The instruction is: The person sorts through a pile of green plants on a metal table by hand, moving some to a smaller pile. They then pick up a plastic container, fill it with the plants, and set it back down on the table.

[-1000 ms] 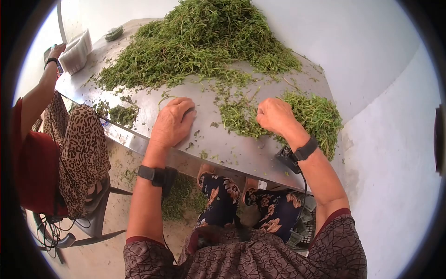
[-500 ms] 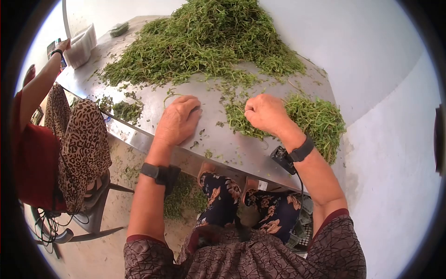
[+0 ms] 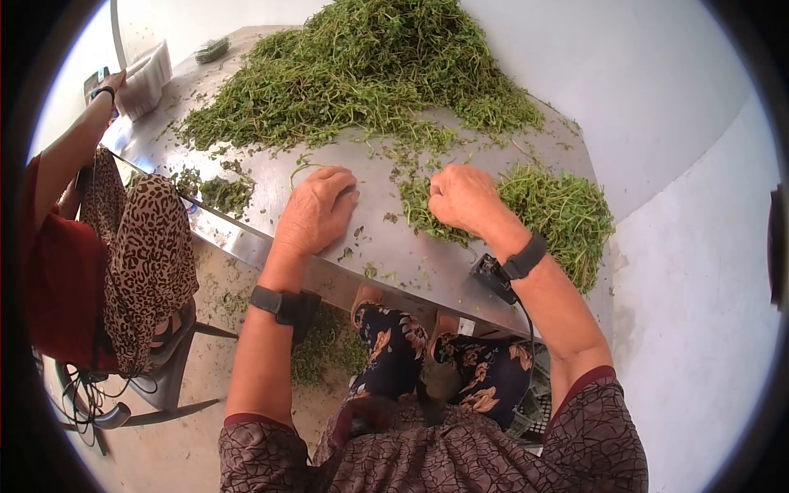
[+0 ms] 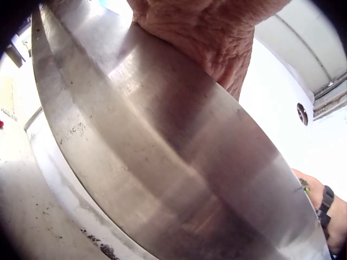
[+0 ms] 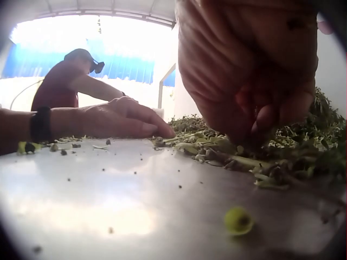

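Observation:
My left hand [image 3: 316, 212] rests on the steel table with its fingers loosely bent, a thin curved green stem [image 3: 297, 171] just beyond its knuckles. In the right wrist view this hand [image 5: 122, 118] lies low along the tabletop. My right hand [image 3: 472, 200] is curled down over a loose patch of leafy greens [image 3: 415, 209]. From the right wrist view, its fingers [image 5: 265, 119] bend inward and pinch among the green stems [image 5: 238, 157]; the palm hides most of what they hold. To its right lies a thicker bunch of greens [image 3: 567, 218].
A big heap of greens [image 3: 370, 74] covers the back of the steel table [image 3: 362, 246]. Leaf scraps [image 3: 226, 195] lie at left. Clear plastic containers [image 3: 144, 82] stand at the far left, beside another person's hand [image 3: 113, 80]. A white wall [image 3: 682, 205] borders the right.
My right hand has moved left across the loose greens, away from the thicker bunch, and has stayed curled. My left hand has barely shifted. The other person's arm has moved slightly by the containers.

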The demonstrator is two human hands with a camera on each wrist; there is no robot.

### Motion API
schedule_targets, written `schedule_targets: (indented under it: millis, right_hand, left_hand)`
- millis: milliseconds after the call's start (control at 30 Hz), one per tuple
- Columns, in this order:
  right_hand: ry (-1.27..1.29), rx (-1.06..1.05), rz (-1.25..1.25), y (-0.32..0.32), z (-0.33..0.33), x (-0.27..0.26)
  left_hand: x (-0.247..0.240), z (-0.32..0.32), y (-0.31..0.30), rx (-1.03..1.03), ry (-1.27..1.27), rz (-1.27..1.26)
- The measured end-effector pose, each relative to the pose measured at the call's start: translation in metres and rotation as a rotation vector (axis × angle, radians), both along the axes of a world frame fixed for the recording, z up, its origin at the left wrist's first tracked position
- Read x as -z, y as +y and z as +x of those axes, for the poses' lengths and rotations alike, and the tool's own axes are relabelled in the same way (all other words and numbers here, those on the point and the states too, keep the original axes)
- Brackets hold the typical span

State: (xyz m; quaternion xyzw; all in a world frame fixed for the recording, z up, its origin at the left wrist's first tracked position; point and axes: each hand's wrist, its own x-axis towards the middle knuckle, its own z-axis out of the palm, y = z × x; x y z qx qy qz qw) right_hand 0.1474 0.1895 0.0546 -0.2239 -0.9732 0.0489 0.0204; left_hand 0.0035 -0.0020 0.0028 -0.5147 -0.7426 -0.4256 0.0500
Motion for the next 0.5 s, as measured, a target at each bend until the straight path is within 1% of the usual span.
schedule_targets:
  millis: [33, 100, 133, 200, 233, 300, 333, 400, 500]
  right_hand:
    - [0.001, 0.000, 0.000, 0.000, 0.001, 0.000]
    - [0.141, -0.073, 0.022, -0.001, 0.005, -0.002]
    - [0.141, -0.075, 0.022, -0.001, 0.007, -0.004]
    - [0.136, -0.091, -0.084, -0.004, 0.009, -0.012]
    - [0.135, -0.090, -0.085, -0.006, 0.010, -0.011]
    - [0.178, -0.183, -0.053, -0.011, 0.010, -0.009]
    - [0.177, -0.183, -0.053, -0.013, 0.009, -0.009]
    - [0.027, -0.158, -0.014, -0.018, 0.005, -0.008]
    - [0.011, -0.157, 0.055, -0.020, 0.005, -0.003]
  left_hand:
    - [0.000, 0.000, 0.000, -0.001, 0.002, 0.001]
    - [-0.001, 0.000, -0.001, 0.001, 0.003, 0.000]
    - [-0.002, 0.000, -0.001, 0.002, 0.003, -0.001]
    - [-0.002, 0.001, -0.001, -0.003, -0.006, -0.008]
    - [-0.002, 0.001, -0.001, -0.007, -0.014, -0.015]
    - [-0.002, 0.001, 0.000, -0.002, -0.014, -0.010]
    - [-0.002, 0.001, 0.000, 0.000, -0.012, -0.004]
    - [0.000, 0.000, 0.000, 0.003, -0.012, 0.004]
    - [0.001, -0.001, -0.001, 0.007, -0.006, 0.012]
